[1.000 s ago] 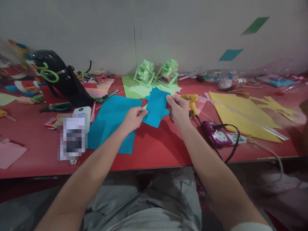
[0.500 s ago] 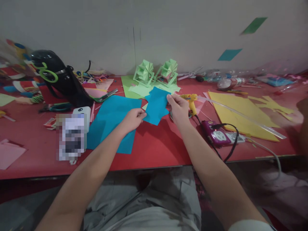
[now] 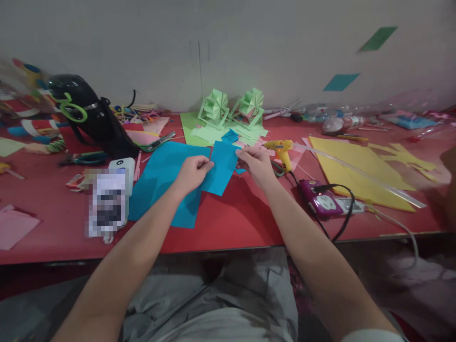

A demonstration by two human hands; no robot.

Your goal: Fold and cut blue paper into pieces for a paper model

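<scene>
Between my hands, a small blue paper rectangle [image 3: 221, 168] is held tilted above the red table. My left hand [image 3: 192, 175] pinches its left edge between thumb and fingers. At the upper right corner, my right hand [image 3: 257, 164] grips the same paper with its fingertips. A larger blue sheet [image 3: 160, 175] lies flat under and beside my left hand. Just behind the held paper, small blue paper pieces [image 3: 230, 136] rest on the table. Two light green folded-paper models [image 3: 215, 107] with pinwheel shapes stand farther back on a green sheet [image 3: 188, 126].
A yellow glue gun [image 3: 282, 151] lies right of my right hand, its cord near a purple power socket [image 3: 322, 199]. Yellow sheets [image 3: 349, 171] and a clear ruler [image 3: 384, 183] lie farther right. At left are a black bottle [image 3: 92, 114], a phone [image 3: 107, 202] and pliers [image 3: 83, 158].
The held paper has come slightly down and left, nearer me. Small blue pieces behind it now show on the table. Both hands have shifted slightly left.
</scene>
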